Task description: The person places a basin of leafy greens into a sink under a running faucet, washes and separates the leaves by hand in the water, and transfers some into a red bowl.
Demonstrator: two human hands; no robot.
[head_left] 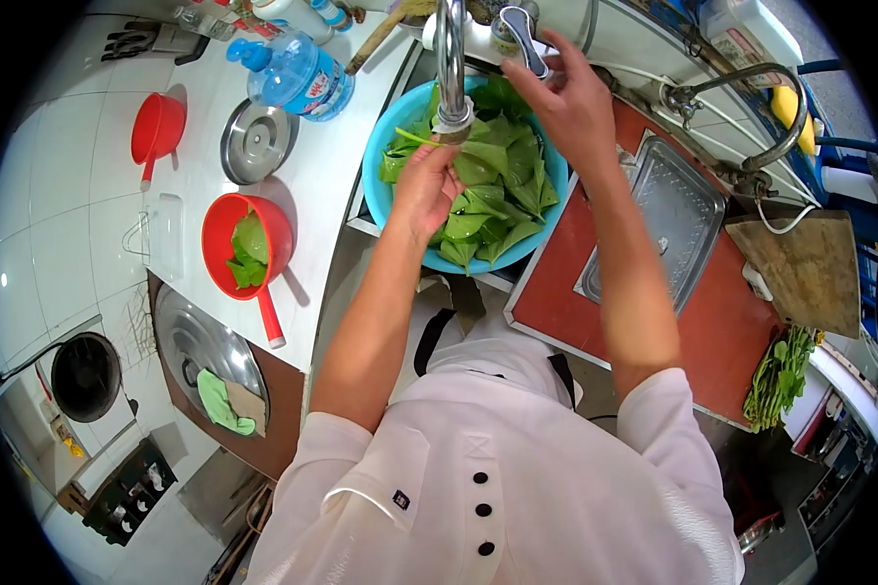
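My left hand [427, 190] is closed on the stem of a green leaf [478, 161], right beneath the spout of the chrome faucet [451, 68]. Under it, a light-blue basin [376, 185] in the sink is heaped with wet green leaves [502, 210]. My right hand [571, 102] is up at the faucet lever [525, 44], with thumb and fingers on either side of the lever's end. Whether water is running is hard to make out.
On the white counter left stand a red ladle [210, 234] holding leaves, a metal lid [254, 141] and a blue bottle [312, 83]. To the right, a metal tray [668, 224] lies on a red surface beside a second faucet [800, 107], a cutting board [800, 263] and bundled greens [780, 385].
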